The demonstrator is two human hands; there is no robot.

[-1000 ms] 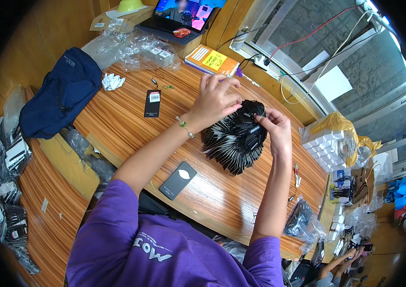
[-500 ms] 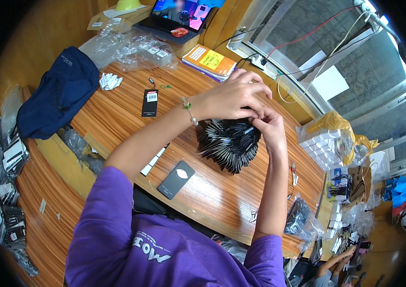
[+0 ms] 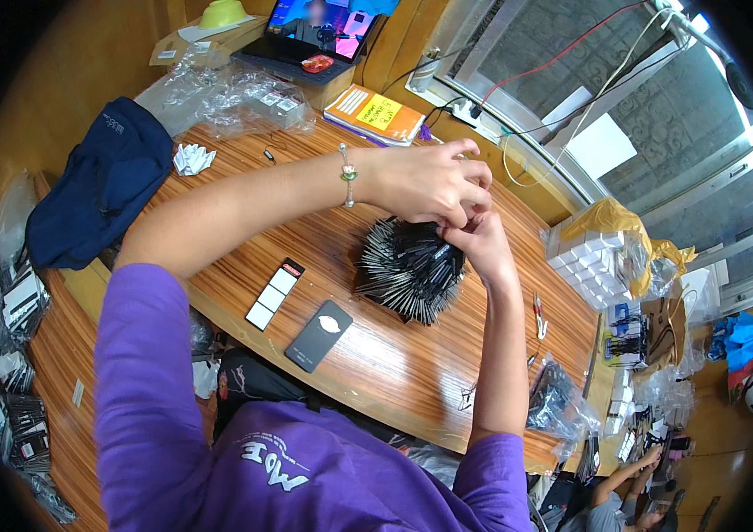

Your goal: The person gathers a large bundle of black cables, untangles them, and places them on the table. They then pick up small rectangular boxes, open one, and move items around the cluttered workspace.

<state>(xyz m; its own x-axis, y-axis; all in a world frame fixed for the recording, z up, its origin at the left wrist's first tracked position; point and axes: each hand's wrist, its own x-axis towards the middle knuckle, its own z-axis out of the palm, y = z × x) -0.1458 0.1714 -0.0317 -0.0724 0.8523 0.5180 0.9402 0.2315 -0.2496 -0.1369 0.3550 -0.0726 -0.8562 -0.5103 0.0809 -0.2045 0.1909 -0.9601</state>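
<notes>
A thick fanned bundle of black hang tags (image 3: 407,277) rests on the wooden table, its pale edges splayed outward like a ball. Over its top edge, my left hand (image 3: 421,184) comes in from the left with thumb and forefinger pinched and the other fingers raised and bent. My right hand (image 3: 485,248) meets it from the right, thumb and fingers pressed together at the same spot. What lies between the fingertips is too small and covered to make out. Left of the bundle lie a black card with white label panels (image 3: 274,294) and a dark grey card with a white oval (image 3: 319,335).
Small pliers (image 3: 539,316) and a clear bag of black items (image 3: 558,399) lie to the right. Stacked white boxes (image 3: 585,266) stand by the window. Notebooks (image 3: 375,113), a laptop (image 3: 319,40), clear plastic and dark blue cloth (image 3: 97,186) line the far and left sides.
My left forearm has lifted and swung farther up the table. It now covers a hang tag seen before and uncovers the card with white panels. Both hands stay pinched over the bundle.
</notes>
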